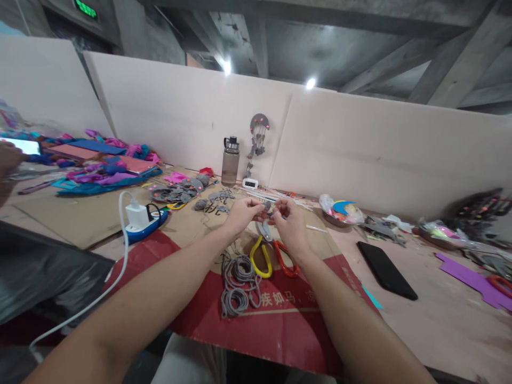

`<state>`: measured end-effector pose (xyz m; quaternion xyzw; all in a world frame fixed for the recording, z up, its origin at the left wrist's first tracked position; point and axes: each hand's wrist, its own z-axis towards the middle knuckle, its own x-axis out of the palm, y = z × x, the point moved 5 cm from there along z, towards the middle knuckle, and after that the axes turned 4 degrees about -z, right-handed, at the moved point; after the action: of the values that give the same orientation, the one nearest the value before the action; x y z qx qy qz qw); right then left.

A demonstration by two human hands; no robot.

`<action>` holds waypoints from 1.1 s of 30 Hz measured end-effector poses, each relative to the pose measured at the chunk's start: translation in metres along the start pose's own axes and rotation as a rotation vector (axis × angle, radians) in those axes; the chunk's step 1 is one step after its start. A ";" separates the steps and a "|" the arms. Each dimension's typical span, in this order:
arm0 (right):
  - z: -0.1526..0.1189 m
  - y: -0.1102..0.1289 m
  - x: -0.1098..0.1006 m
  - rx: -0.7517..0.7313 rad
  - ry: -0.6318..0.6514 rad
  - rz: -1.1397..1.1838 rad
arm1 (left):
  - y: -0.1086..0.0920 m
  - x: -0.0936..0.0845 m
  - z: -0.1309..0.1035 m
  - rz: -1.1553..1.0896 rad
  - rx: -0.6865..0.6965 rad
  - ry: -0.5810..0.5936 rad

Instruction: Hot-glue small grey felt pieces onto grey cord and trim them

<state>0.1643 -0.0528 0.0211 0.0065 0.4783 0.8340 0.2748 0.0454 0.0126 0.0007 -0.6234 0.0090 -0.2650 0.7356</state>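
Two hands (245, 214) (290, 223), gray piece (268, 205) between, scissors (264, 231) below

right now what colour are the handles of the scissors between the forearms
One yellow handle, one red handle; the head view shows both.

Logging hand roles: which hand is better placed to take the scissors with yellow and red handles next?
Right, probably: the right hand borders the scissors' red handle in view; the left hand is apart from both handles. Both seem to pinch a small grey piece.
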 end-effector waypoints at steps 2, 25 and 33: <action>0.000 0.001 0.000 -0.005 0.021 -0.046 | 0.000 0.001 0.000 0.017 0.017 0.024; 0.003 -0.008 0.000 0.049 -0.007 -0.131 | 0.000 0.006 -0.001 0.041 0.048 0.089; 0.004 -0.011 0.002 -0.037 0.007 -0.271 | 0.000 0.004 -0.001 -0.050 0.005 0.057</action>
<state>0.1687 -0.0446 0.0138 -0.0662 0.4606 0.7979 0.3832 0.0482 0.0101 0.0016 -0.6138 0.0139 -0.3011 0.7297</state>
